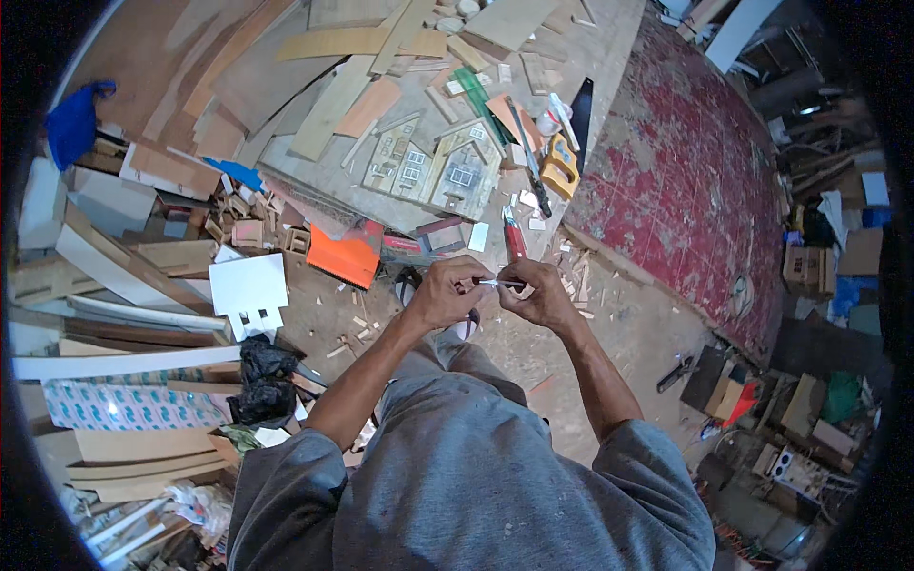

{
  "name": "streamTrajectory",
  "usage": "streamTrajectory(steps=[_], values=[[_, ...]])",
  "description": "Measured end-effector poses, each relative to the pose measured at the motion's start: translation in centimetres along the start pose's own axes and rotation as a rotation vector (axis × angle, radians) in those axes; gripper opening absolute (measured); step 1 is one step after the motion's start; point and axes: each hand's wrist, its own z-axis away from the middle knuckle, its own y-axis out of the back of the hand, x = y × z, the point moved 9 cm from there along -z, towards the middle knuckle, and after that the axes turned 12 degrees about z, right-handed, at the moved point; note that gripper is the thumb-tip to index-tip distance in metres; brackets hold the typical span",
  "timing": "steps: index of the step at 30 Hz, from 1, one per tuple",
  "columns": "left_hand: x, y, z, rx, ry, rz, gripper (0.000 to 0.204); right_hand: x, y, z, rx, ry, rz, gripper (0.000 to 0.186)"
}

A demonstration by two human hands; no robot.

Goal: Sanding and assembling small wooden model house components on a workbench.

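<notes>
My left hand [445, 293] and my right hand [540, 297] meet over the near edge of the workbench, both closed in a pinch. Between their fingertips runs a thin, pale strip [491, 282], too small to name; its right end looks dark. Just beyond my fingers lies a red-handled tool [514, 238], its kind unclear. Farther up the bench, flat wooden house fronts [465, 176] with small white windows lie side by side. Right of them rest a yellow-handled saw [560, 169] and a long tool with a dark handle [541, 195].
Wood strips and boards [333, 105] cover the far bench. A red, worn surface [666, 181] stretches along the right. An orange piece [343, 257] and wood offcuts lie left of my hands. Stacked boards [143, 366], a black plastic bag [262, 381] and a notched white panel [249, 290] crowd the left side.
</notes>
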Motion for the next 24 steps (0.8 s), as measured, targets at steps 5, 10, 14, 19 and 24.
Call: streamTrajectory(steps=[5,10,14,19,24], values=[[2.4,-2.0,0.1,-0.036,-0.179,-0.152,0.021,0.4,0.7,1.8,0.014,-0.012,-0.016,0.016],[1.2,-3.3,-0.5,-0.082,-0.179,-0.176,0.021,2.5,0.2,3.2,0.029,-0.049,-0.066,0.017],[-3.9,-2.3,-1.0,-0.014,-0.174,-0.255,0.019,7.4,-0.3,3.2,0.117,-0.206,-0.130,0.020],[-11.8,-0.7,-2.6,0.139,-0.121,-0.369,0.017,15.1,-3.0,1.9,0.289,-0.465,0.485,0.025],[-14.1,-2.5,-4.4,0.088,-0.120,-0.561,0.015,19.4,-6.4,1.5,0.211,-0.600,0.556,0.031]])
